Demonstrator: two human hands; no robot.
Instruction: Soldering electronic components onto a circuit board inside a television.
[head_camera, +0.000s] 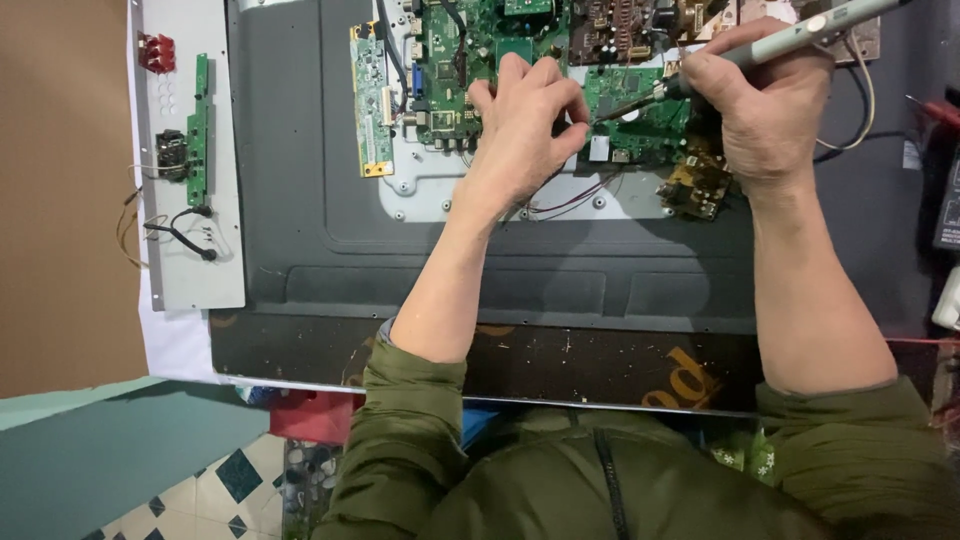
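My right hand (765, 115) grips a grey soldering iron (800, 35), fingers wrapped around its handle, its tip touching the green circuit board (640, 95). My left hand (525, 125) rests on that board just left of the tip, fingers curled with thumb and forefinger pinched together; I cannot tell what they pinch. The board sits on the dark back panel (500, 270) of a flat screen. Well left of the board lies a narrow grey strip (190, 250) carrying a small green board.

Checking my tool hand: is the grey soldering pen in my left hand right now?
No, the grey soldering pen sits in the right hand, tip on the green circuit board, while the left hand holds none.
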